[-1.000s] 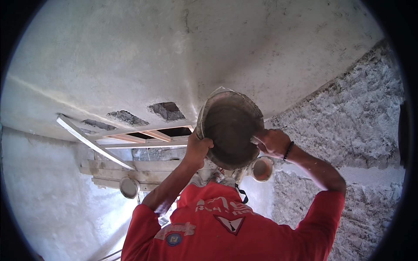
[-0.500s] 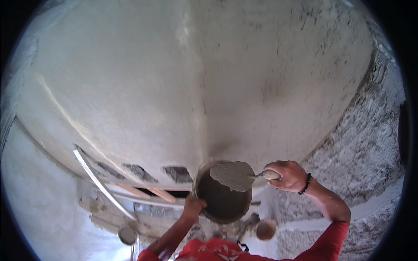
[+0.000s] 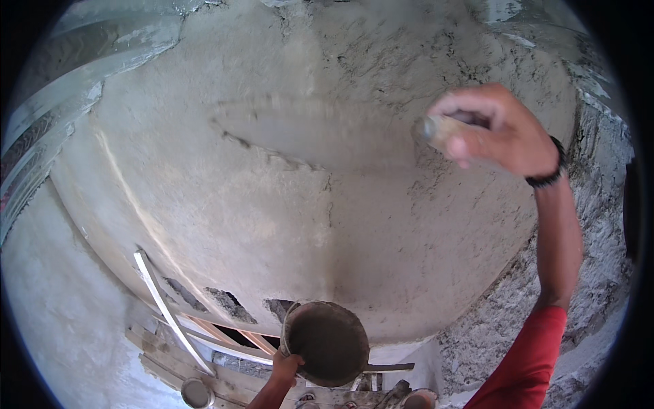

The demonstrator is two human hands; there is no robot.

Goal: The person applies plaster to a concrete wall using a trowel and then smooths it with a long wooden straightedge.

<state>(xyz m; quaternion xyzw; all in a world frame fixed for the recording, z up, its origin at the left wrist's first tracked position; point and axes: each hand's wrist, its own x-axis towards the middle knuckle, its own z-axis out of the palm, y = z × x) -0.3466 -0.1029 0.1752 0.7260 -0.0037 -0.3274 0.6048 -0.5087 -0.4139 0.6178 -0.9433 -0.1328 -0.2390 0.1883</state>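
My left hand (image 3: 286, 366) grips the rim of a round dark bucket (image 3: 328, 341) at the lower middle, with grey mortar inside it. Up at the right, my right hand (image 3: 501, 129) is closed round the handle of a trowel (image 3: 436, 129). Motion blurs the trowel, and its blade cannot be made out against the wall. Left of that hand, a long smear of wet mortar (image 3: 300, 133) with a ragged lower edge lies on the grey plastered wall (image 3: 238, 198). A black bead bracelet is on my right wrist.
A pale straight bar (image 3: 167, 310) leans at the lower left, near dark holes in the wall (image 3: 231, 305). Below are wooden planks (image 3: 163, 365), a small bucket (image 3: 197, 393) and another container (image 3: 417, 399). Rough unsmoothed plaster (image 3: 490, 327) covers the right side.
My right hand has swung from above the bucket up to the wall with the trowel. The mortar on its blade has gone, and a smear shows on the wall. The bucket sits lower in view.
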